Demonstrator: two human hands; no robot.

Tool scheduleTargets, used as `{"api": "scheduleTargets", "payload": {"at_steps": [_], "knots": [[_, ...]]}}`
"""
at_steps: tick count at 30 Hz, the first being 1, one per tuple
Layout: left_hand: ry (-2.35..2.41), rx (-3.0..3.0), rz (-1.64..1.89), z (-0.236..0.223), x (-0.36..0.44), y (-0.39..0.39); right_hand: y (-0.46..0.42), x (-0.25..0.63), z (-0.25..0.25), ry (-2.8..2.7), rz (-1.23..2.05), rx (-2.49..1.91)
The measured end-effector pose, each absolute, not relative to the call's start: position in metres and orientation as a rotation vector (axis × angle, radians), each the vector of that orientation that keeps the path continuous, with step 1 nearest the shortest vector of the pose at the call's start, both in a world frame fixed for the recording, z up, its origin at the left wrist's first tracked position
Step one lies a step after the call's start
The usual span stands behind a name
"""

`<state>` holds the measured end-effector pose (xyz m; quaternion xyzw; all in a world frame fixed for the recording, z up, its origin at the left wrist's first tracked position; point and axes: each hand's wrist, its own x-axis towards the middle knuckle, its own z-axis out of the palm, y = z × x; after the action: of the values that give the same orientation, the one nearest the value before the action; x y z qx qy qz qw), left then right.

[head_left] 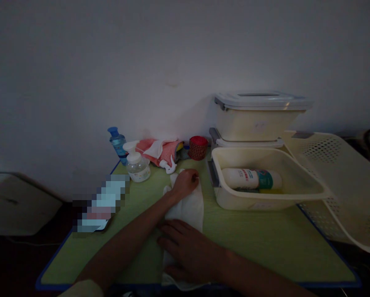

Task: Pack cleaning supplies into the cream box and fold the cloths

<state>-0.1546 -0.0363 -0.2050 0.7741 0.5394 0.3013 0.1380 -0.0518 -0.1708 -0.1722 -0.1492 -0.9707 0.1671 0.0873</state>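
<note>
A white cloth [187, 210] lies lengthwise on the green tabletop, running from the middle of the table to its front edge. At the cloth's far end my left hand [186, 182] is closed, its fingers curled, with a bit of white showing at them. Nearer to me, my right hand [192, 249] rests flat across the cloth, palm down, with the fingers stretched out and a little apart. Part of the cloth is hidden under both hands and the left forearm. Just beyond the left hand lies a white spray nozzle [168, 166].
Left of the cloth lie a blurred-out phone [102, 204], a clear pump bottle [137, 167] and a blue bottle [118, 144]. Behind are red-checked fabric [163, 150] and a red roll [198, 147]. A cream bin [271, 202] holding a white-green bottle [253, 178], a lidded box [259, 123] and basket [339, 165] stand right.
</note>
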Motion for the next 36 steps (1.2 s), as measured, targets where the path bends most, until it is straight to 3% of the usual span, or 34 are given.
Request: {"api": "scheduleTargets", "payload": {"at_steps": [15,36], "knots": [[1.455,2.361,0.631,-0.191,-0.160,-0.033,-0.171,-0.052,-0.174,-2.903,0.438,-0.452],[1.505,2.586,0.621,-0.194,-0.146,-0.041,-0.172,-0.054,-0.173,-2.901,0.397,-0.426]]}}
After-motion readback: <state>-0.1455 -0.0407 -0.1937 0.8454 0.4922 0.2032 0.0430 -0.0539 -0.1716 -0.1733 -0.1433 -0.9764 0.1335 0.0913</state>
